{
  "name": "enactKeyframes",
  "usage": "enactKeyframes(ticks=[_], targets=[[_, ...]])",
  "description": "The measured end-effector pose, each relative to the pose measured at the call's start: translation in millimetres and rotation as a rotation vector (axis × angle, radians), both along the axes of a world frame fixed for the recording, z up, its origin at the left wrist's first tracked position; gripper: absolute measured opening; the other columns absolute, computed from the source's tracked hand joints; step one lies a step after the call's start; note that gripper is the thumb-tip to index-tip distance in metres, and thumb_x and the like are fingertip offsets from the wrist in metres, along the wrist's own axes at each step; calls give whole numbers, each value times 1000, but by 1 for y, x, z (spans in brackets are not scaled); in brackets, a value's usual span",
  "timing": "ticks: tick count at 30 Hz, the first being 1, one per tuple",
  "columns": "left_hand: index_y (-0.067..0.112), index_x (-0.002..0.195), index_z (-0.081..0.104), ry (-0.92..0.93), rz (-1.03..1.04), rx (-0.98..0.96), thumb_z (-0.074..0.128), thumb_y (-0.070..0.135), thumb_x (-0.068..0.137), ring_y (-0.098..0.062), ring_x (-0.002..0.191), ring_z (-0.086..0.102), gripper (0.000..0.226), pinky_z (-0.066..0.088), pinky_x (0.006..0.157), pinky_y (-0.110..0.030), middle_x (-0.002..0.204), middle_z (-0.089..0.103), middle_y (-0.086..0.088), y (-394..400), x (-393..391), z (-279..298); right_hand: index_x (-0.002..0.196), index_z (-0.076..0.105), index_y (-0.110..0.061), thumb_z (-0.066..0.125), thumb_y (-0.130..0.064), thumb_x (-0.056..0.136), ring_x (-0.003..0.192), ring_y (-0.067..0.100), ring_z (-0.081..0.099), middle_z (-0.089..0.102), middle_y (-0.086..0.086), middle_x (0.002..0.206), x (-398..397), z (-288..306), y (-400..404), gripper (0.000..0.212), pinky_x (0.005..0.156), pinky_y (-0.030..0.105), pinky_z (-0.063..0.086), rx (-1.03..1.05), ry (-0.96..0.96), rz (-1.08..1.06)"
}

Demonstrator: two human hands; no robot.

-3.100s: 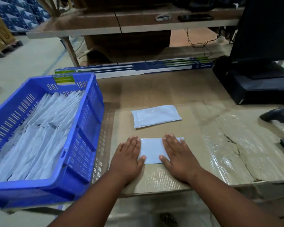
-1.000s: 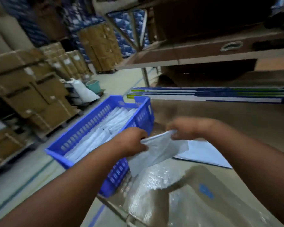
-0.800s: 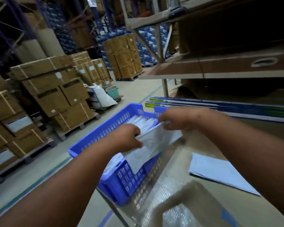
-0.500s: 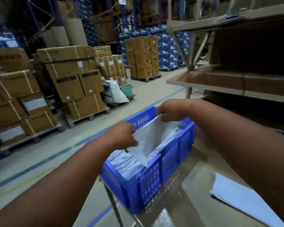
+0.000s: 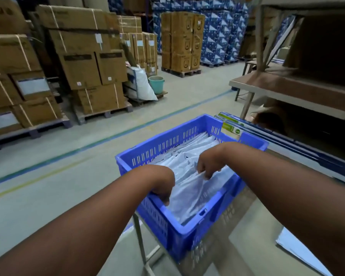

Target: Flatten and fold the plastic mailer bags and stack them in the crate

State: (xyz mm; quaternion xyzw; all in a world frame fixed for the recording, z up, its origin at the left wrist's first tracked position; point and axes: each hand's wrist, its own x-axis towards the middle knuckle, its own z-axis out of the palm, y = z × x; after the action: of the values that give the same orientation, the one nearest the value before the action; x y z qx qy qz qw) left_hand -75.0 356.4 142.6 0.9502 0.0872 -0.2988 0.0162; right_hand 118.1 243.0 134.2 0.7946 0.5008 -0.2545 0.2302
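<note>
A blue slotted crate point(image 5: 195, 232) stands at the left end of the table, filled with rows of folded white mailer bags point(image 5: 179, 160). Both my hands reach down into it. A folded mailer bag point(image 5: 189, 194) lies on the near rows between them. My left hand point(image 5: 163, 186) curls over the bag's near end by the crate's rim. My right hand point(image 5: 209, 163) pinches its far edge with curled fingers. Another flat mailer bag point(image 5: 293, 248) lies on the table at the lower right, partly hidden by my right arm.
The taped cardboard tabletop point(image 5: 237, 236) runs right of the crate, with long blue and green cartons point(image 5: 287, 142) behind it. A wooden shelf unit point(image 5: 299, 86) stands at the back right. Stacked cartons on pallets point(image 5: 82, 62) line the aisle floor on the left.
Both hands lifted the folded bag from the table, swung it left over the crate and lowered it onto the bags inside. My view turned left with them.
</note>
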Motion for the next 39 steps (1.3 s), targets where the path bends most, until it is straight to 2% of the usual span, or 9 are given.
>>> enactKeyframes(ticks=[3, 7, 13, 18, 20, 22, 28, 32, 39], targets=[[10, 106, 77, 136, -50, 40, 86, 40, 87, -26, 70, 58, 37, 57, 79, -37, 79, 66, -3, -4, 16, -25, 86, 69, -16, 77, -25, 91, 70, 26, 59, 56, 4, 73, -10, -20, 9, 13, 61, 31, 46, -108, -38, 100], [14, 90, 74, 247, -125, 137, 83, 36, 92, -24, 64, 55, 24, 52, 78, -36, 74, 63, 0, -13, 26, -41, 76, 63, -18, 74, -24, 93, 58, 18, 45, 51, -1, 64, -20, -28, 15, 22, 55, 31, 32, -100, -101, 192], [18, 101, 78, 356, -95, 172, 82, 40, 91, -24, 72, 59, 25, 54, 83, -39, 90, 68, -2, -14, 31, -50, 109, 75, -16, 78, -28, 93, 60, 13, 48, 56, -6, 70, -28, -35, 8, 20, 69, 29, 39, -82, -110, 137], [17, 73, 75, 182, -46, 107, 88, 48, 81, -18, 73, 72, 35, 62, 93, -40, 69, 75, 5, -13, 36, -28, 129, 68, -29, 80, -38, 90, 92, 20, 65, 69, -6, 106, -23, -11, -11, 42, 85, 34, 54, 124, -64, -16], [17, 72, 71, -10, -72, 108, 87, 50, 80, -14, 68, 70, 38, 62, 79, -37, 62, 72, 8, -17, 40, -8, 132, 67, -32, 78, -39, 92, 96, 18, 60, 64, -9, 107, -23, 10, -27, 41, 87, 34, 52, 232, -52, -65], [17, 78, 67, -184, -122, 128, 85, 53, 82, -16, 71, 64, 40, 53, 66, -33, 67, 66, 7, -30, 43, 14, 133, 66, -35, 75, -40, 95, 100, 17, 61, 67, -11, 114, -28, 31, -49, 40, 89, 34, 52, 280, -57, -101], [20, 102, 75, -470, -259, 80, 79, 50, 87, -21, 93, 64, 34, 53, 71, -36, 94, 69, 3, -107, 57, 62, 135, 64, -35, 68, -43, 97, 115, 20, 64, 69, -9, 129, -40, 75, -153, 39, 94, 34, 51, 462, -205, -179], [19, 103, 76, -518, -387, 72, 75, 41, 85, -26, 95, 68, 28, 58, 77, -37, 96, 74, -2, -175, 72, 61, 126, 65, -41, 69, -47, 91, 110, 20, 68, 70, -13, 121, -45, 71, -245, 36, 92, 37, 55, 503, -240, -339], [19, 99, 74, -421, -516, -60, 79, 42, 82, -28, 100, 69, 29, 59, 82, -37, 102, 73, -3, -284, 96, -7, 138, 60, -38, 68, -49, 96, 118, 22, 62, 63, -7, 136, -75, 1, -382, 45, 98, 41, 53, 447, -155, -680]])
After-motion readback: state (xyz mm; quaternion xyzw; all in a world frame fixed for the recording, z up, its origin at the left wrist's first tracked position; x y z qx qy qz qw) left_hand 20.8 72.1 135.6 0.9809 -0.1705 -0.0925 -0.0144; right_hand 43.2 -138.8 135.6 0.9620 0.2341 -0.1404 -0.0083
